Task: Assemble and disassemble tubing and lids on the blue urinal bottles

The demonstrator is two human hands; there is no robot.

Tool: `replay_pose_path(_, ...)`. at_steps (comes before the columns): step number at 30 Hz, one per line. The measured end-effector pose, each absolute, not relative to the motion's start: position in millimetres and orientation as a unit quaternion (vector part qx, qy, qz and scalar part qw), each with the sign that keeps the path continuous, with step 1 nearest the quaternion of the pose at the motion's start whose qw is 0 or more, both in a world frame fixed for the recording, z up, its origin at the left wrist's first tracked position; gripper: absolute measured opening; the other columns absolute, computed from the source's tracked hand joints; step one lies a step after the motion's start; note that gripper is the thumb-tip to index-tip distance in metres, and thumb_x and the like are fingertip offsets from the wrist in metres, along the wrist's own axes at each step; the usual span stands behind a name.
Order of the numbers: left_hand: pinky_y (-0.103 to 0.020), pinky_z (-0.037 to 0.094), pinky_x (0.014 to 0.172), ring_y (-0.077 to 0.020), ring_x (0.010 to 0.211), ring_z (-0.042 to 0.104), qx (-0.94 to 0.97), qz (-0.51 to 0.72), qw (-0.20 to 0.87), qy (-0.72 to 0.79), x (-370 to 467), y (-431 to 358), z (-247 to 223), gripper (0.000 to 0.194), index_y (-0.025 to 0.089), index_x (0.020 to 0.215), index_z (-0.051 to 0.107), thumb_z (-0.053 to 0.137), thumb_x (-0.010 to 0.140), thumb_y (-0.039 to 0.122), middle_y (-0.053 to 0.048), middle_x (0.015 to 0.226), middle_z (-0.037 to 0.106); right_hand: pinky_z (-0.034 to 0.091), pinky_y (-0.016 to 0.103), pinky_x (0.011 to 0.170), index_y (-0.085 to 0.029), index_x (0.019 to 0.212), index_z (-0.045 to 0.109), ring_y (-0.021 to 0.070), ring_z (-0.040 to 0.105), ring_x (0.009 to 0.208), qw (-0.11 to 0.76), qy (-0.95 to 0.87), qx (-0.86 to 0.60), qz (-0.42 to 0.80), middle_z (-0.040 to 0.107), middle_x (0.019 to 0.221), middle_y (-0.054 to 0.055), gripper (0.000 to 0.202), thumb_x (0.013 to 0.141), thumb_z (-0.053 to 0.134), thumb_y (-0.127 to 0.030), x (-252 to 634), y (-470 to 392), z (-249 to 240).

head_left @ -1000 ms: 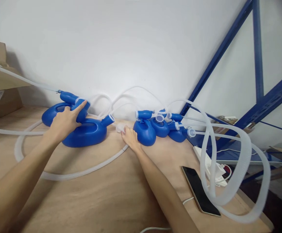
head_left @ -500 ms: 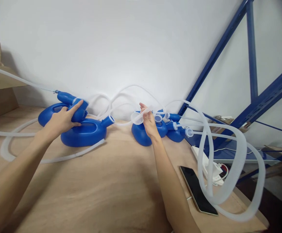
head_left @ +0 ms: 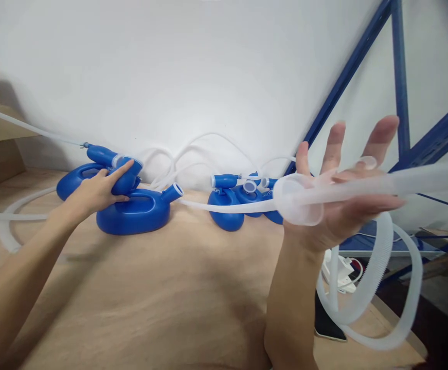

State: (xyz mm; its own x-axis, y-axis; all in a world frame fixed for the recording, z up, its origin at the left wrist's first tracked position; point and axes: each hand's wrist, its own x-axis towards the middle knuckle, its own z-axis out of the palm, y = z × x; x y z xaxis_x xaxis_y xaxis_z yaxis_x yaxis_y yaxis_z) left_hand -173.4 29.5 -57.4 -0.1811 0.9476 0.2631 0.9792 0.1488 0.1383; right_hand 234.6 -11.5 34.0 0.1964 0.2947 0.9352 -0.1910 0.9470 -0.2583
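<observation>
My left hand [head_left: 98,190] is closed around a blue cup-like plastic piece [head_left: 124,180], index finger stretched along its side. Beside it a blue urinal bottle [head_left: 133,218] with a ring handle lies on the table, its white-rimmed mouth [head_left: 172,192] tilted up right. Another blue bottle [head_left: 69,182] sits partly behind my wrist. On the right, my raised right hand [head_left: 335,205] has its palm up and outer fingers spread. A translucent tube [head_left: 412,180] with a clear funnel-shaped end [head_left: 299,199] crosses that palm, between thumb and fingers; the exact grip is blurred.
Several blue bottles [head_left: 226,210] stand near the wall with white tubing [head_left: 208,136] behind them. Coiled tubing [head_left: 366,298] hangs by the right edge over a phone [head_left: 328,321] and a power strip [head_left: 339,272]. A blue metal rack [head_left: 401,87] rises at right; a cardboard box [head_left: 0,159] is at left.
My right hand has moved right and up, closer to the camera, bringing the clear tube with it from the rear bottles. My left hand stays on the blue piece.
</observation>
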Motion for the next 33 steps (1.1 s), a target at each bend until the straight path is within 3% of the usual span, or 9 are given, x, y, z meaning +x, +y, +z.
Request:
replay_pose_path(2, -0.046, 0.052, 0.095, -0.0461, 0.119, 0.066, -0.656, -0.135, 0.056, -0.740, -175, 33, -57, 0.099, 0.031, 0.174, 0.008, 0.058, 0.095, 0.065, -0.022, 0.139, 0.058, 0.063, 0.044, 0.105, -0.048, 0.086, 0.080, 0.0269, 0.053, 0.149, 0.736, -0.634, -0.036, 0.233, 0.052, 0.149, -0.020, 0.025, 0.080, 0.079, -0.073, 236, -12, 35)
replay_pose_path(5, -0.045, 0.050, 0.102, -0.0454, 0.130, 0.062, -0.685, -0.137, 0.041, -0.715, -174, 36, -57, 0.105, 0.030, 0.174, 0.009, 0.065, 0.091, 0.061, -0.021, 0.152, 0.055, 0.066, 0.030, 0.076, -0.038, 0.107, 0.068, 0.0136, 0.078, 0.102, 0.632, -0.696, -0.054, 0.335, 0.058, 0.143, -0.009, 0.034, 0.093, 0.063, -0.068, 222, 8, 22)
replay_pose_path(7, -0.045, 0.049, 0.105, -0.0442, 0.134, 0.061, -0.705, -0.143, 0.027, -0.695, -172, 37, -57, 0.108, 0.031, 0.174, 0.009, 0.068, 0.088, 0.058, -0.018, 0.158, 0.053, 0.062, 0.027, 0.054, -0.036, 0.115, 0.053, 0.0109, 0.073, 0.069, 0.615, -0.696, -0.045, 0.366, 0.064, 0.124, -0.004, 0.038, 0.092, 0.071, -0.060, 205, 27, 7)
replay_pose_path(9, -0.046, 0.047, 0.109, -0.0439, 0.138, 0.058, -0.723, -0.152, 0.014, -0.674, -169, 36, -57, 0.109, 0.030, 0.174, 0.010, 0.069, 0.086, 0.058, -0.016, 0.164, 0.049, 0.053, 0.025, 0.047, -0.034, 0.121, 0.046, 0.0086, 0.060, 0.052, 0.546, -0.755, -0.106, 0.349, 0.063, 0.104, -0.003, 0.045, 0.092, 0.072, -0.057, 189, 45, -9)
replay_pose_path(16, -0.043, 0.050, 0.104, -0.0431, 0.137, 0.059, -0.762, -0.174, -0.028, -0.623, -160, 35, -58, 0.115, 0.028, 0.174, 0.015, 0.070, 0.081, 0.066, -0.013, 0.165, 0.050, 0.045, 0.031, 0.075, -0.027, 0.130, 0.051, 0.0185, 0.062, 0.072, 0.315, -0.872, -0.331, 0.178, 0.062, 0.083, -0.004, 0.032, 0.107, 0.048, -0.048, 187, 80, -35)
replay_pose_path(20, -0.039, 0.052, 0.101, -0.0417, 0.137, 0.059, -0.762, -0.170, -0.041, -0.623, -155, 33, -56, 0.115, 0.029, 0.174, 0.014, 0.071, 0.080, 0.063, -0.011, 0.161, 0.055, 0.039, 0.033, 0.077, -0.024, 0.089, 0.066, 0.0203, 0.060, 0.071, 0.229, -0.894, -0.350, 0.160, 0.065, 0.073, 0.000, 0.043, 0.111, 0.038, -0.048, 201, 89, -36)
replay_pose_path(23, -0.041, 0.052, 0.101, -0.0431, 0.136, 0.060, -0.756, -0.171, -0.048, -0.630, -152, 31, -54, 0.117, 0.027, 0.174, 0.015, 0.073, 0.079, 0.063, -0.012, 0.160, 0.056, 0.037, 0.034, 0.073, -0.023, 0.059, 0.057, 0.0193, 0.055, 0.061, 0.179, -0.899, -0.365, 0.160, 0.060, 0.061, 0.004, 0.065, 0.111, 0.036, -0.055, 204, 90, -36)
replay_pose_path(29, -0.041, 0.052, 0.105, -0.0413, 0.141, 0.057, -0.780, -0.184, -0.078, -0.593, -151, 31, -54, 0.120, 0.027, 0.174, 0.016, 0.076, 0.077, 0.064, -0.011, 0.168, 0.046, 0.036, 0.034, 0.074, -0.023, 0.059, 0.051, 0.0219, 0.058, 0.069, 0.215, -0.901, -0.361, 0.111, 0.057, 0.063, 0.005, 0.067, 0.108, 0.038, -0.067, 183, 90, -50)
replay_pose_path(33, -0.045, 0.052, 0.108, -0.0433, 0.144, 0.054, -0.772, -0.201, -0.079, -0.597, -152, 33, -57, 0.125, 0.026, 0.173, 0.017, 0.080, 0.073, 0.066, -0.012, 0.168, 0.046, 0.047, 0.032, 0.080, -0.023, 0.084, 0.060, 0.0217, 0.063, 0.083, 0.369, -0.839, -0.331, 0.224, 0.064, 0.083, 0.006, 0.063, 0.108, 0.025, -0.069, 165, 104, -76)
